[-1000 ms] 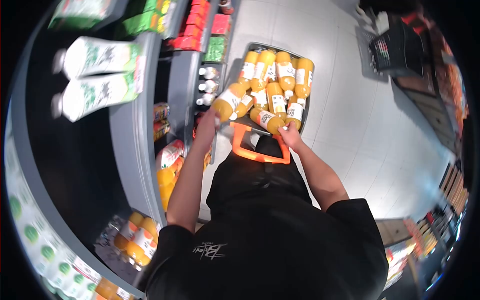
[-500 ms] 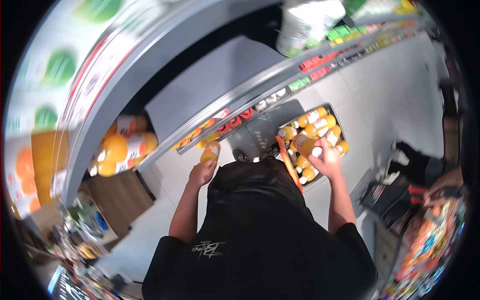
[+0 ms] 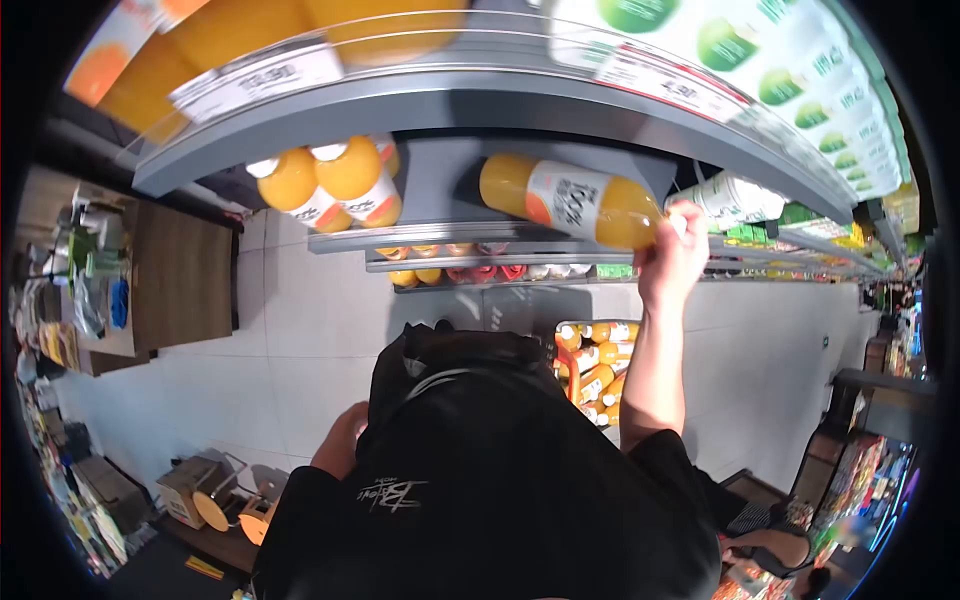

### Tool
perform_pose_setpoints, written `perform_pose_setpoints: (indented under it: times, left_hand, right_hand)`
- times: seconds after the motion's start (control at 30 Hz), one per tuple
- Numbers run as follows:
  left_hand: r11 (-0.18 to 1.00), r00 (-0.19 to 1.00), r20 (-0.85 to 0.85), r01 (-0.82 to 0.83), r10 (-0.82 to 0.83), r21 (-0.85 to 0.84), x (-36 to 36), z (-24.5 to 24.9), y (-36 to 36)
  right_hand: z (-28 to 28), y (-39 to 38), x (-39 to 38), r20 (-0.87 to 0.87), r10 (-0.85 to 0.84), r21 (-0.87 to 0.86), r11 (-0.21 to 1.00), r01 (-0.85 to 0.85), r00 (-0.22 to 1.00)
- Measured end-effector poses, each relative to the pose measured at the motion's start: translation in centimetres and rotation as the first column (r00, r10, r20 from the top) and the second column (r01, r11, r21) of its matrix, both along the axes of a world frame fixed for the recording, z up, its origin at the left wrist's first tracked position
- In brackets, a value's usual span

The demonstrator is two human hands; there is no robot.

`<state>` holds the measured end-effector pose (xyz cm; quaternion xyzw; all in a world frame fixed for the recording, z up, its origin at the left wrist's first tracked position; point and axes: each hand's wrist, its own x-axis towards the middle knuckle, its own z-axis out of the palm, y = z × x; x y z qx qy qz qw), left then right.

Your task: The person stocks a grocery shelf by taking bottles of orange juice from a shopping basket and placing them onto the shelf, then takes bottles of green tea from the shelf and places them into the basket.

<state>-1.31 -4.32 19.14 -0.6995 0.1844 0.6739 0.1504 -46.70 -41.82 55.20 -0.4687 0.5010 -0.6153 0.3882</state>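
Observation:
My right hand (image 3: 672, 252) is raised to a grey shelf (image 3: 440, 175) and grips the base end of an orange juice bottle (image 3: 565, 203), which lies on its side on the shelf with its cap pointing left. Two more orange juice bottles (image 3: 330, 183) lie on the same shelf to the left. My left hand (image 3: 343, 440) hangs low beside my black shirt and is partly hidden, so its grip cannot be made out. Below my right arm stands a basket (image 3: 598, 372) with several orange juice bottles and an orange handle.
White bottles with green labels (image 3: 735, 200) lie on the shelf to the right of my hand. Lower shelves hold small bottles (image 3: 470, 272). A wooden counter (image 3: 185, 290) stands at the left, boxes (image 3: 200, 490) on the floor, and another person (image 3: 770, 545) at the lower right.
My right hand has lifted a bottle out of the basket up to the shelf. My left hand has dropped from the lower shelf to my side. The view has swung upward.

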Motion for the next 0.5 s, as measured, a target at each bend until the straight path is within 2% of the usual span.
perform_pose_setpoints:
  times: [0.03,0.1,0.13,0.2,0.27,0.37,0.4,0.5]
  left_hand:
    - [0.996,0.996,-0.037,-0.085,0.084,-0.032,-0.1,-0.2,1.8]
    - [0.964,0.965,-0.113,-0.248,0.237,-0.094,-0.2,-0.3,4.8]
    - [0.942,0.944,-0.143,-0.315,0.298,-0.116,-0.2,-0.5,6.0]
    - [0.895,0.9,-0.19,-0.421,0.392,-0.145,-0.5,-0.9,7.9]
    - [0.853,0.862,-0.226,-0.494,0.454,-0.168,-0.8,-1.7,9.0]
    - [0.798,0.814,-0.272,-0.57,0.514,-0.196,-1.2,-3.1,9.1]
    - [0.776,0.796,-0.291,-0.594,0.531,-0.21,-1.4,-3.5,8.9]
    - [0.71,0.746,-0.333,-0.659,0.576,-0.248,-1.8,-4.5,8.4]
  right_hand:
    - [0.4,-0.9,1.7,-0.079,0.017,-0.004,1.0,-0.017,0.997]
    - [0.9,-2.8,4.7,-0.073,0.13,-0.034,0.991,-0.133,0.989]
    - [0.7,-4.0,5.9,-0.135,0.119,-0.044,0.991,-0.126,0.984]
    - [1.5,-5.6,7.7,-0.263,0.214,-0.036,0.972,-0.232,0.941]
    - [1.3,-7.0,10.3,-0.192,0.323,-0.171,0.919,-0.356,0.927]
    - [2.6,-7.1,13.3,-0.335,0.413,-0.069,0.885,-0.46,0.847]
    - [2.5,-7.6,14.2,-0.449,0.42,-0.048,0.87,-0.491,0.789]
    - [3.4,-7.8,16.7,-0.524,0.613,0.224,0.768,-0.6,0.591]
